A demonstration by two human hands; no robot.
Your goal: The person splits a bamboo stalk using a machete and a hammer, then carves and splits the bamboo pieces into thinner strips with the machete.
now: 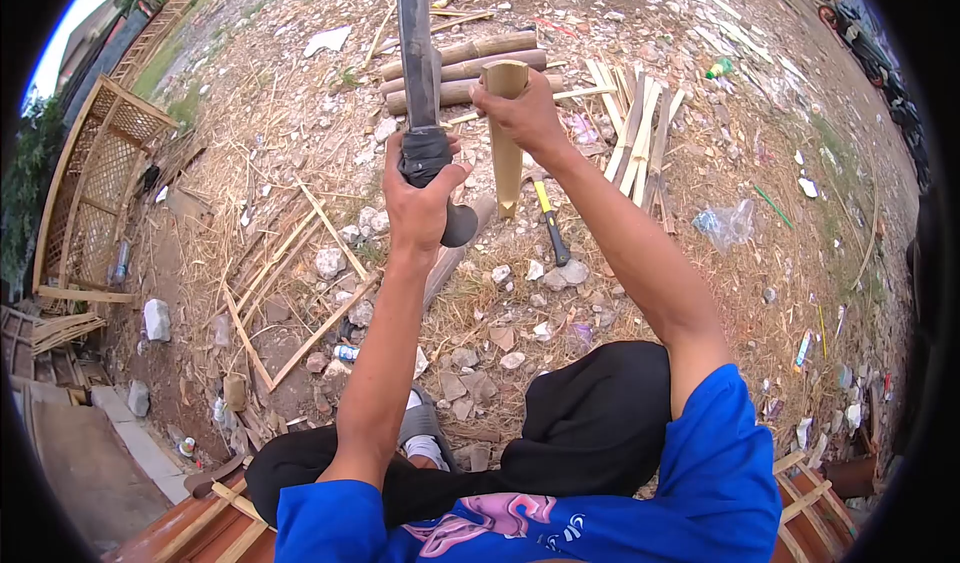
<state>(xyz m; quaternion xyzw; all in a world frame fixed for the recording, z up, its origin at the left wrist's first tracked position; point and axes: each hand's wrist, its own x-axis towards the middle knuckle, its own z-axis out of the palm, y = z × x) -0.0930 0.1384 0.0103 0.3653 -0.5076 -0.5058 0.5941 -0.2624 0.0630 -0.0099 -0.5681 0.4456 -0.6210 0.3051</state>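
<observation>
Bamboo piece (507, 168), hollow side showing, is held at 12 o'clock from the middle of the view, its upper end clamped between the thumb and fingers of the right hand (518, 113), its narrower end pointed toward 6 o'clock; whether that lower end is touching the ground cannot be told. At 11 o'clock, the black-wrapped handle (426, 153) of a long blade (414, 53) is gripped by the left hand (418, 188), the fingers closed around it and the steel pointed toward 12 o'clock, apart from the bamboo. For good work with the edge, the right hand should probably be kept off the blade's line, and the lower end is best braced on something firm, such as the pole (440, 278) at 9 o'clock, rather than on loose stones (567, 275). Short, controlled strokes would likely be safer than wide swings, since the knees are close by at 6 o'clock. The hammer (550, 223) at 2 o'clock should be left clear of the stroke
</observation>
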